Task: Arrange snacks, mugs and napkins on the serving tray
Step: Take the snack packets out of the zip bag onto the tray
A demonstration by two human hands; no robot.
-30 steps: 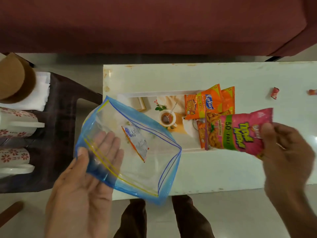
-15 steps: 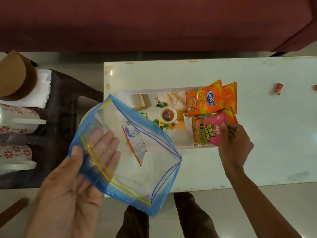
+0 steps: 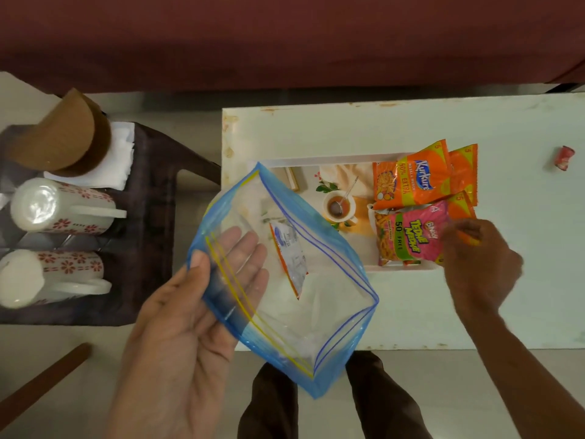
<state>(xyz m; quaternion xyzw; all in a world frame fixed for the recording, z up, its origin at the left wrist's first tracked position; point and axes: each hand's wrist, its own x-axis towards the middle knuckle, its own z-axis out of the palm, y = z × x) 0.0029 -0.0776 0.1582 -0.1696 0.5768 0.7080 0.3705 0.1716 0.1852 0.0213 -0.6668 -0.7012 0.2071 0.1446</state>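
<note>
The white serving tray [image 3: 332,160], printed with a teacup picture, lies on the white table [image 3: 411,128]. At its right end are orange Kurkure packets [image 3: 408,182] and a pink snack packet [image 3: 411,237] lying flat. My right hand [image 3: 478,264] rests at the tray's right edge, fingertips curled on the pink packet's right end. My left hand [image 3: 177,327] holds an open clear zip bag [image 3: 332,312] with blue edges over the tray's left part. One small orange-and-white packet [image 3: 291,251] sits inside the bag. Two white flowered mugs [image 3: 63,205] [image 3: 53,277] lie on their sides at the left, beside white napkins [image 3: 120,160].
The mugs and napkins are on a dark side table [image 3: 152,248] left of the white table, under a brown round object [image 3: 60,134]. A small red wrapper [image 3: 563,157] lies at the table's far right. A maroon sofa [image 3: 285,42] runs along the back.
My right hand brought the pink packet down from the air onto the tray below the Kurkure packets. The left hand kept holding the bag in about the same place.
</note>
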